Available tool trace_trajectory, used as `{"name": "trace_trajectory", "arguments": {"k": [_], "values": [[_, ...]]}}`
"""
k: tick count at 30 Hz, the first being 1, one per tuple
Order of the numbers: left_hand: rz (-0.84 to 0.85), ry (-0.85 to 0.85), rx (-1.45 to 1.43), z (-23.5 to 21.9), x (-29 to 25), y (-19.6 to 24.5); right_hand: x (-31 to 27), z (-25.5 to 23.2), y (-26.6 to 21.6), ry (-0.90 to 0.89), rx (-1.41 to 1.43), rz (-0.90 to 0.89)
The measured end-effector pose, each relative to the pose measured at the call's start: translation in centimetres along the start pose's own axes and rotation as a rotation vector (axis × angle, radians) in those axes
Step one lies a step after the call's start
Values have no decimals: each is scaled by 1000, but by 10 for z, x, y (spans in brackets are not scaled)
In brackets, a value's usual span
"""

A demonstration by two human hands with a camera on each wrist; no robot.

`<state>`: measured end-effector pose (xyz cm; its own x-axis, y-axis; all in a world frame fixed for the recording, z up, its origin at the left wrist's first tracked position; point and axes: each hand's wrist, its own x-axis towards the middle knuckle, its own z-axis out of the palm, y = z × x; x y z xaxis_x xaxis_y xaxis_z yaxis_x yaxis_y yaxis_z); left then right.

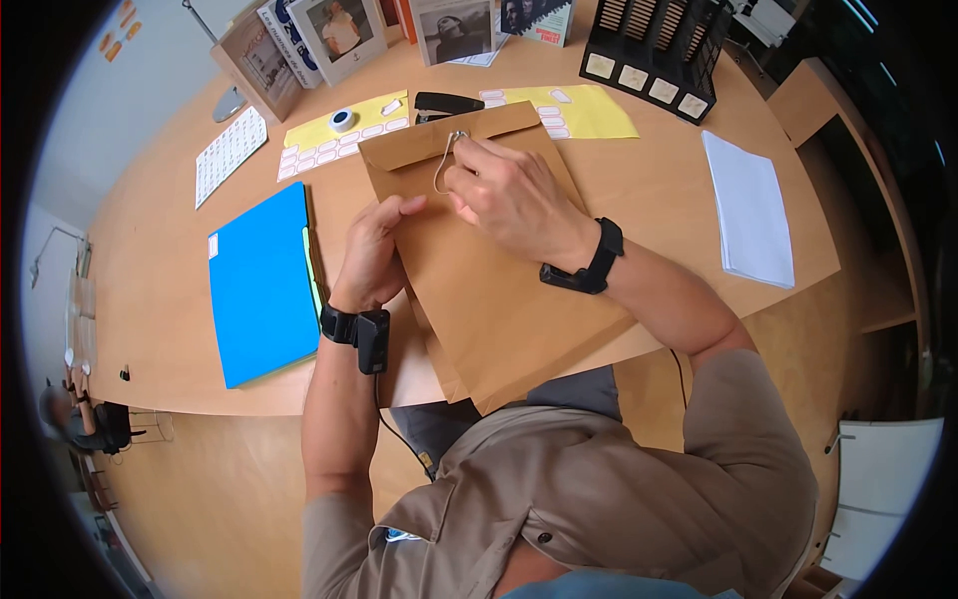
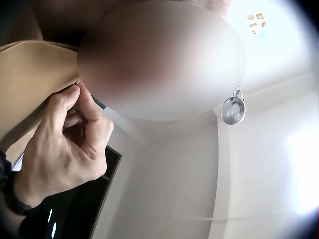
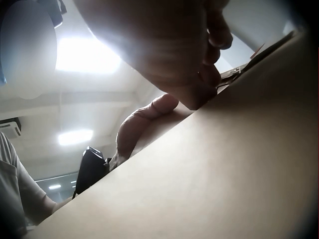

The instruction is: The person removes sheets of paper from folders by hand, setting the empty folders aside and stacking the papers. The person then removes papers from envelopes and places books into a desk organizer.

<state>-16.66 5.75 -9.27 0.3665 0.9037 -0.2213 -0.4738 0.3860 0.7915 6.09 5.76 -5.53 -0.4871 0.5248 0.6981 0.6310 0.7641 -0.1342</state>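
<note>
A large brown string-tie envelope [image 1: 499, 319] is tilted up off the desk, its flap [image 1: 419, 140] folded over at the far end. My left hand [image 1: 369, 255] holds the envelope's left edge, thumb on the front and the other fingers hidden behind. With curled fingers my right hand [image 1: 519, 200] pinches the thin pale string [image 1: 437, 178] close to the flap's fastener [image 1: 459, 135]. The left wrist view shows that same right hand [image 2: 70, 142] with thumb and index fingertips together. In the right wrist view, the left thumb [image 3: 162, 105] lies along the envelope's edge.
A blue folder [image 1: 261, 285] lies left of the envelope, white paper [image 1: 746, 210] to the right. Beyond are a black stapler [image 1: 447, 103], yellow sheets with labels [image 1: 594, 110], a tape roll [image 1: 342, 120], standing books [image 1: 339, 40] and a black file rack [image 1: 654, 60].
</note>
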Motion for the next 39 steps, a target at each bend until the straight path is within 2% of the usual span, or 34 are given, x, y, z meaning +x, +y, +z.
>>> {"name": "trace_trajectory", "arguments": {"k": [4,6,7,9,10,12,13,15,17,19,20,21,23,24,26,27,29,30,32,33,35,36,38,39], "values": [[-28,-2,15,6,-1,2,0,5,13,29,79,-17],[-37,18,7,11,-3,8,4,0,10,-34,364,74],[-42,38,-25,13,-4,11,6,-6,6,-32,362,72],[-47,60,-55,8,-3,15,11,-20,-4,-140,605,254],[-32,77,-53,-2,-1,16,12,-23,-2,-139,605,253],[6,118,-27,-11,1,22,13,-30,8,-312,670,296],[11,114,-24,-11,1,24,13,-32,13,-308,666,292],[88,84,-128,-9,-3,28,12,-36,26,-347,835,424],[96,70,-135,-9,-5,31,16,-43,41,-355,823,487],[98,50,-144,-5,-7,33,20,-52,49,-265,443,525],[98,67,-114,0,-10,33,21,-57,49,-227,300,456],[96,83,-84,3,-12,32,17,-53,55,-224,292,462],[65,58,-13,2,-14,29,8,-41,74,-77,29,182],[40,42,58,2,-14,26,9,-42,74,-78,20,192],[7,21,68,14,-17,17,15,-42,67,-52,-37,360],[-14,10,78,19,-17,13,19,-42,58,-54,-43,369],[-49,-1,70,22,-15,6,24,-40,30,-14,306,483],[-80,-1,78,23,-13,4,20,-37,19,-14,306,484],[-133,-23,78,12,-5,-1,12,-30,-1,-290,548,227],[-131,-16,82,9,-4,2,8,-29,-3,-288,556,222],[-131,49,-3,3,-2,10,-2,-31,0,-726,522,61],[-118,64,-23,-6,1,12,-3,-37,7,-724,526,53],[-75,84,-26,-2,-2,22,-1,-54,39,-823,358,345],[-35,98,-32,0,-4,25,3,-59,62,-794,162,359]]}}
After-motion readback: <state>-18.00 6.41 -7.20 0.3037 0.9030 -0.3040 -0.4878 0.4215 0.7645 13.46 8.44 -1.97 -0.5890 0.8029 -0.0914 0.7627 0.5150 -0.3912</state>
